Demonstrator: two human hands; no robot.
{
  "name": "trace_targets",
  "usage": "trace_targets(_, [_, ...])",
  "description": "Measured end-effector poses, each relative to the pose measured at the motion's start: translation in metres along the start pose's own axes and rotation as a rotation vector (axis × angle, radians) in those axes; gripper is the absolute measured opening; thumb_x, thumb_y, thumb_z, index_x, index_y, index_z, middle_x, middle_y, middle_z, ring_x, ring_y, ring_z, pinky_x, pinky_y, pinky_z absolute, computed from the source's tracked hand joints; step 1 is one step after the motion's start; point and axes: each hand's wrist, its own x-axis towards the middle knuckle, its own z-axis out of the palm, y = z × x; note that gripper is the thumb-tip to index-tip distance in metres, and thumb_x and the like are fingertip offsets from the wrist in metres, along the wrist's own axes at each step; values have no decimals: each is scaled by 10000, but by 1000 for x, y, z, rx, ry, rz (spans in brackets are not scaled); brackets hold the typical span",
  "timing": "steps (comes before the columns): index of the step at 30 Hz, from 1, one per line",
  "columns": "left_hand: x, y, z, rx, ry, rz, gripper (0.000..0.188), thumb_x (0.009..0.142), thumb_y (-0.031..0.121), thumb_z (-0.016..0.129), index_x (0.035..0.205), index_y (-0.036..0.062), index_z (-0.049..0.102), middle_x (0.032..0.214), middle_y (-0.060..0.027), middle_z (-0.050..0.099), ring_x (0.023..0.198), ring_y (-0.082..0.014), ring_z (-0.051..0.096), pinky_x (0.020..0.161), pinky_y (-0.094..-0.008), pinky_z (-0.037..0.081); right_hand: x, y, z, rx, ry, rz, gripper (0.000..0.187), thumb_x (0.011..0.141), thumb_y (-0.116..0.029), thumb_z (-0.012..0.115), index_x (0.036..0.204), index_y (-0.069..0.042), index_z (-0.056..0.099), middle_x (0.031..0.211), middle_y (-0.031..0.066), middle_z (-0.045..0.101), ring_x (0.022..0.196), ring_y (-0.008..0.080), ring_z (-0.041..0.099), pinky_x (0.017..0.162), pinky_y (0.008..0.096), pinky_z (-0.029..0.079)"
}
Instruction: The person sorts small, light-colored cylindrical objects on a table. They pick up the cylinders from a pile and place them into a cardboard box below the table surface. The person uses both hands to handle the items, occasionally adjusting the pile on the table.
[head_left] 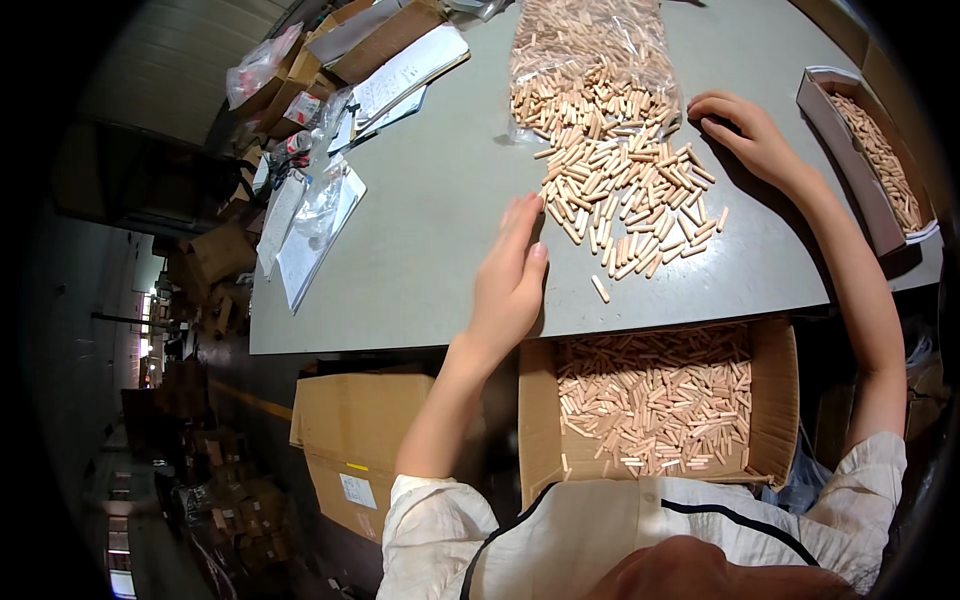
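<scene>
The left grip [508, 282], straight-fingered with thumb apart, stands right beside the pile of wooden pegs [590, 185], which lie at mixed angles to its right on the surface [400, 250], the loosely bent, wide right grip [752, 138] beyond them.

The bare left hand [508, 275] is extending its fingers along the left edge of a loose pile of short, pale wooden dowels [630, 205]. The bare right hand [748, 138] is curving its fingers near the right edge of a clear plastic bag [597, 45] full of dowels. Both pile and bag are lying on a smooth grey tabletop [420, 250]. An open brown cardboard box [775, 400] below is holding more dowels.
</scene>
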Motion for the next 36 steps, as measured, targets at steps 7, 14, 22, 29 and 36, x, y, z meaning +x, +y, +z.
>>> trace_targets(7, [8, -10, 5, 210, -124, 184, 486, 1078, 89, 495, 1550, -22, 519, 1615, -239, 504, 1560, -367, 403, 1292, -435, 273, -1, -3, -1, 10, 17, -21, 251, 1018, -160, 612, 1191, 6, 686, 1261, 121, 706, 1173, 294, 670, 1027, 373, 511])
trace_targets(14, [-4, -5, -5, -431, 19, -109, 439, 1114, 154, 452, 1478, -46, 593, 1565, -167, 582, 1451, -245, 540, 1223, -374, 374, -1, -1, -3, 18, -25, 5, 230, 1047, -107, 592, 1224, 27, 654, 1293, 118, 683, 1215, 270, 644, 1077, 361, 483])
trace_targets(22, [-10, -3, -2, -462, 47, -91, 507, 1122, 161, 445, 1564, -88, 452, 1564, -218, 562, 1483, -276, 494, 1248, -388, 337, 0, -2, -1, 12, -16, 12, 238, 1050, -107, 587, 1234, 30, 652, 1295, 121, 682, 1217, 264, 645, 1083, 358, 479])
trace_targets(29, [-13, 12, 1, -9, 129, -20, 288, 987, 113, 708, 1255, 10, 682, 1276, -127, 681, 1212, -262, 596, 1074, -375, 453, -2, 2, 0, 17, -16, -8, 249, 1010, -44, 609, 1247, 23, 643, 1314, 115, 668, 1217, 265, 642, 1083, 362, 483])
trace_targets(36, [-11, 11, 8, 365, 188, 220, 116, 904, 109, 792, 936, 43, 702, 942, -76, 657, 918, -273, 571, 787, -393, 490, 0, -8, -3, 15, -42, -9, 262, 977, 13, 594, 1233, 22, 649, 1310, 110, 669, 1222, 266, 641, 1077, 359, 488])
